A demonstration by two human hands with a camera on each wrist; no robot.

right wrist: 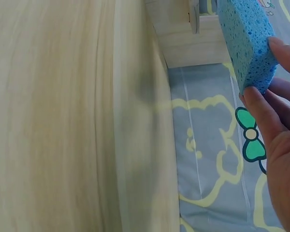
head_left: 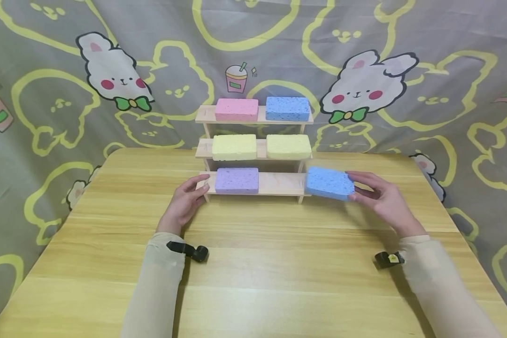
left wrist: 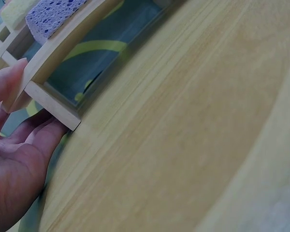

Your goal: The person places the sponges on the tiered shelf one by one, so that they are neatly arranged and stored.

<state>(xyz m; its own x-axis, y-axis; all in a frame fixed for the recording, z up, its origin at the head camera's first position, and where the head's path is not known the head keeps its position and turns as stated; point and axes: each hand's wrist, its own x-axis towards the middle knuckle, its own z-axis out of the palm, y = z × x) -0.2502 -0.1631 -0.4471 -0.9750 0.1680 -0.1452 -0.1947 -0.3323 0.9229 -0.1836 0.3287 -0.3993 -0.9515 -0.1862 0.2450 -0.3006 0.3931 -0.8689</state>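
Observation:
A three-tier wooden display rack point(head_left: 280, 183) stands on the table. My left hand point(head_left: 183, 202) grips the left end of its bottom shelf, thumb at the shelf edge and the other fingers by the leg point(left wrist: 53, 104) in the left wrist view. In my right hand point(head_left: 382, 199) a blue sponge point(head_left: 329, 182) is pinched by its right end, slightly tilted, at the right end of the bottom shelf. The right wrist view shows thumb and fingers on this blue sponge point(right wrist: 246, 46). A purple sponge point(head_left: 236, 180) lies on the left part of that shelf.
Two yellow sponges point(head_left: 234, 146) sit on the middle shelf. The top shelf bears a pink sponge point(head_left: 236, 109) and another blue sponge point(head_left: 287, 109). Behind the wooden table point(head_left: 279, 272) hangs a grey patterned curtain point(head_left: 274, 61).

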